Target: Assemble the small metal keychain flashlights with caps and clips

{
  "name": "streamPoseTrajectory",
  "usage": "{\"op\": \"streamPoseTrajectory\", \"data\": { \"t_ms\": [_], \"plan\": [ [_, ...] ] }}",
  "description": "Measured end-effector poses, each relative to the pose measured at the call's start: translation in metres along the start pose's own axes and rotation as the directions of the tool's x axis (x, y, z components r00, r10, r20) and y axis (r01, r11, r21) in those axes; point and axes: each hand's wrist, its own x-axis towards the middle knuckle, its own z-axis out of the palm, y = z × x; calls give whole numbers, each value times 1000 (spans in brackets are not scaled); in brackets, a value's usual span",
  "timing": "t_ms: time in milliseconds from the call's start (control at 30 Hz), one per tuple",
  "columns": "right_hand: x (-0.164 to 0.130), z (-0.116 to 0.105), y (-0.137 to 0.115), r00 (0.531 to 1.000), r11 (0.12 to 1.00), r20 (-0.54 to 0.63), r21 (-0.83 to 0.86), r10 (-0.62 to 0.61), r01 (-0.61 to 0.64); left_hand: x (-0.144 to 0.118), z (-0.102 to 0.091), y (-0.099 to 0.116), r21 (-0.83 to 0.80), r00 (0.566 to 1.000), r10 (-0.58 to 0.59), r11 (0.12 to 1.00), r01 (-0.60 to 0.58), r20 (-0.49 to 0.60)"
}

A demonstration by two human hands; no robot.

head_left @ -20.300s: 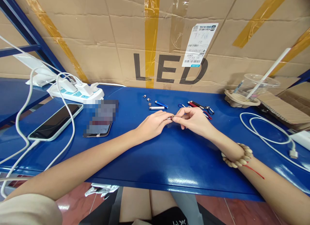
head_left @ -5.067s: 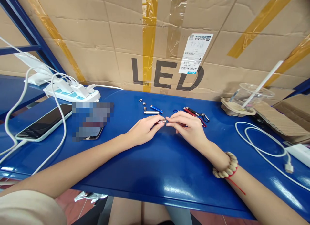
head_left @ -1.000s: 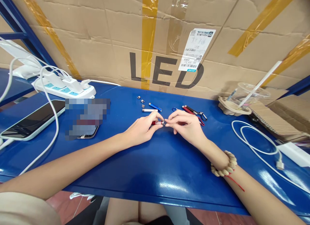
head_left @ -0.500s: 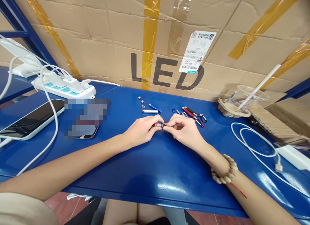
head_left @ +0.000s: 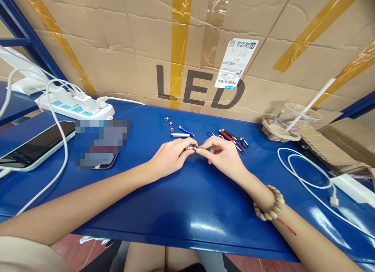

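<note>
- Both hands meet over the middle of the blue table (head_left: 187, 209): the left hand (head_left: 168, 159) is clamped on a small red cylinder (head_left: 190, 147), and the right hand (head_left: 223, 154) pinches at that cylinder's right end, fingertips touching it.
- Half a second ago the right hand's fingertips sat on the cylinder's end in the same way; a second ago there was a slight gap, with a silver tip showing between the two hands. Now the hands are closed together, and less of the red body shows.
- Loose parts behind the hands lie as they did before: a silver tube (head_left: 180, 135) and a blue tube (head_left: 186, 131) just beyond the left hand, with three tiny metal pieces (head_left: 169, 123) a little farther back.
- Red and black clip-ended pieces (head_left: 233, 138) lie just behind the right hand, near its knuckles.
- Farther left are a phone (head_left: 35, 146) on a white cable, a second phone partly blurred, and a power strip (head_left: 74, 106).
- At the right stand a plastic cup with a straw (head_left: 288, 117), a coiled white cable (head_left: 310, 178) and cardboard.
- A taped carton marked LED (head_left: 199, 88) closes off the back.
- Both forearms lie low along the table, converging; the right wrist wears a bead bracelet (head_left: 268, 205).
</note>
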Motion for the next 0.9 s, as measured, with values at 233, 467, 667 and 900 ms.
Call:
{"op": "streamPoseTrajectory", "data": {
  "t_ms": [233,467,667,900],
  "plan": [
    [-2,-6,0,923,881,-42,-317,-382,350,1,0,0,-23,998,-49,999,48,-29],
    [-3,-7,2,887,816,-66,-427,-457,389,2,-2,1,-59,998,-57,997,57,5],
    [-2,-9,6,876,818,-32,-376,-482,436,2,-3,1,-108,997,-70,991,73,29],
    [-1,-7,5,909,899,-23,-158,-416,408,1,-3,-3,-231,997,-24,972,40,70]
  ]
}}
